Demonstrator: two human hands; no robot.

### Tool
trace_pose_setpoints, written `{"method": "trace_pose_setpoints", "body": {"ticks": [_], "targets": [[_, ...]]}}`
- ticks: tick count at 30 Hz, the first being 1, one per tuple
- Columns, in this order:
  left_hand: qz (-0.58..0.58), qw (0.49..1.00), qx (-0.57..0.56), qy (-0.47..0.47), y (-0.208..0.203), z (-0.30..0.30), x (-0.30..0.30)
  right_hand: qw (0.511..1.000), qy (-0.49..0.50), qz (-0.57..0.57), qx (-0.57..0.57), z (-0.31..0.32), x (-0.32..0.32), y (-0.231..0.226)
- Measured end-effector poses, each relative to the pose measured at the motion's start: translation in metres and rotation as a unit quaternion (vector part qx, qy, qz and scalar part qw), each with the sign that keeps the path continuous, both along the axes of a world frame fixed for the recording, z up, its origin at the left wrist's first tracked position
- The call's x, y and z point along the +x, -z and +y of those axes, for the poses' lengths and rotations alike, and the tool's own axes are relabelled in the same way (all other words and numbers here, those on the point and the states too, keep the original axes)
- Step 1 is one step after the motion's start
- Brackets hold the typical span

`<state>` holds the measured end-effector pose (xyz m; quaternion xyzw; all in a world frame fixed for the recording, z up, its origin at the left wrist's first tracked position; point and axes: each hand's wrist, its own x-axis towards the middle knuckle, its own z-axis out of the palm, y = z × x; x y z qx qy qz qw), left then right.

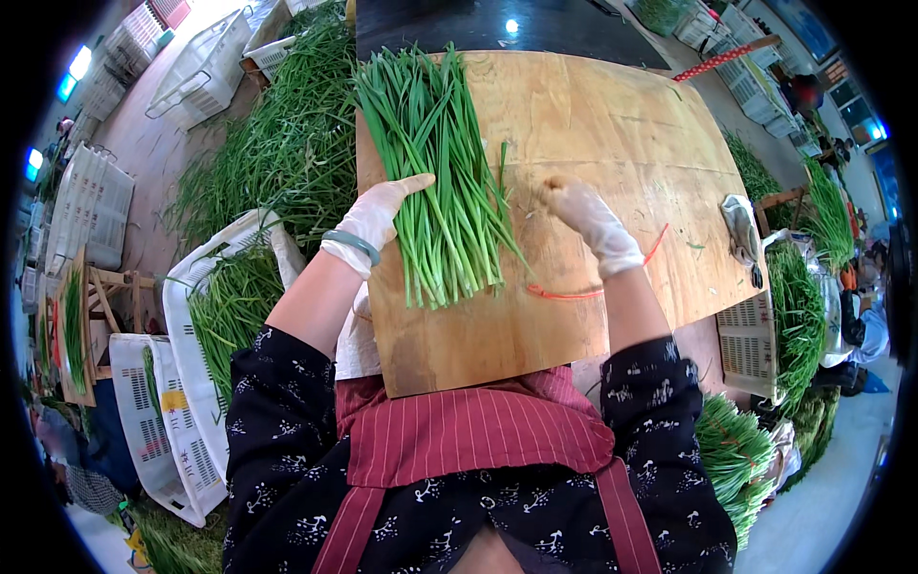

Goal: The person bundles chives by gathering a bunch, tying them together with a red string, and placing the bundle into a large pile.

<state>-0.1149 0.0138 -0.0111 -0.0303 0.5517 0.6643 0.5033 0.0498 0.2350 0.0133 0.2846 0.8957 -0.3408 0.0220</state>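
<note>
A loose bunch of garlic chives (445, 210) lies on the wooden board, its leafy tips pointing away from me and its pale cut ends toward me. My left hand (382, 212), in a thin whitish glove, grips the bunch from its left side; the thumb reaches over the stems and the other fingers are hidden. To the right of the bunch, above the bare wood, my gloved right hand (581, 212) is closed, its fingertips curled together. Whatever those fingers may hold is too small to make out. A red tie string (564, 294) lies on the board, running beneath my right wrist.
The wooden board (612, 124) carries a dark cloth (740, 230) at its right edge. A big heap of loose greens (287, 143) lies at left, above a white crate (177, 287) holding more. Another crate (746, 344) with greens stands at right, near tied bunches (732, 459).
</note>
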Motion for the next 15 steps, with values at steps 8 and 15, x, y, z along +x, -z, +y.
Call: {"method": "trace_pose_setpoints", "body": {"ticks": [8, 15], "targets": [[-0.024, 1.0, 0.012, -0.001, 0.005, -0.002, -0.006, 0.98, -0.09, -0.112, 0.139, -0.022, -0.047, 0.027], [-0.009, 1.0, 0.01, -0.018, 0.003, -0.008, -0.002, 0.979, -0.033, -0.033, 0.201, -0.029, -0.021, -0.021]]}}
